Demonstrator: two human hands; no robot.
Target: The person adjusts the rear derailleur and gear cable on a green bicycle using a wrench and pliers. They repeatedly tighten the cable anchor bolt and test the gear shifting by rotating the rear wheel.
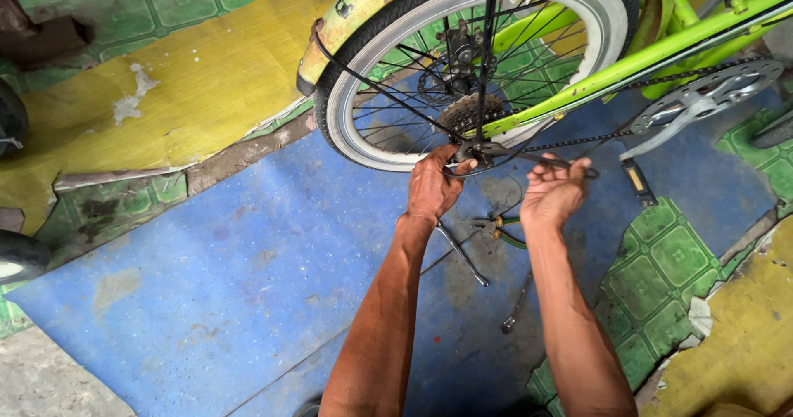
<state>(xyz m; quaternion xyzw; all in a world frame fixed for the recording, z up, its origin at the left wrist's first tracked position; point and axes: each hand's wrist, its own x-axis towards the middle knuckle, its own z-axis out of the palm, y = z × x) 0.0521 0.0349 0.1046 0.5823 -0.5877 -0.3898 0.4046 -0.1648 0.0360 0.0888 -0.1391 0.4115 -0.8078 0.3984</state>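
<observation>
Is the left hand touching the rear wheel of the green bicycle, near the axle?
Touching. In the head view, the left hand has its fingers on the parts at the axle of the rear wheel, with no gap visible.

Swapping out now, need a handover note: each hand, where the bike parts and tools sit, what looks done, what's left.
Left hand: grip closed on the rear derailleur by the wheel hub.
Right hand: holds a dark wrench that reaches to the derailleur.
Green bike: rear wheel over the blue mat; chain runs to the chainring.
Two spanners and a green-handled tool lie on the mat below the hands.
Done: cannot tell. Left: derailleur work still in hand.
</observation>
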